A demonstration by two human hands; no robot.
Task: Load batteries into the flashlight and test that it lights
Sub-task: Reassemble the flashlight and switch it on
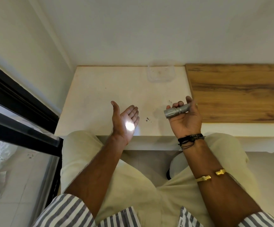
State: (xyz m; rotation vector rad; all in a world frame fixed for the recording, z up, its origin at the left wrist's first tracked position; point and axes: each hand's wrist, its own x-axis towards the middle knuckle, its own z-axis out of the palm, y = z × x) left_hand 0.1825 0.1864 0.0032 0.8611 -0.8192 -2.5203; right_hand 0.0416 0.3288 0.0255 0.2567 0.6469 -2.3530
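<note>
My right hand (185, 117) grips a short silver flashlight (176, 110) over the white table (100, 89), its head pointing left. The flashlight is lit: a bright white spot falls on the palm of my left hand (124, 120). My left hand is held up with its palm facing right and its fingers spread, holding nothing. No loose batteries are visible.
A clear plastic container (161, 73) sits at the back of the table by the wall. A wooden surface (237, 92) adjoins the table on the right. Small dark specks (147, 119) lie on the tabletop. A dark window frame (18, 102) runs along the left.
</note>
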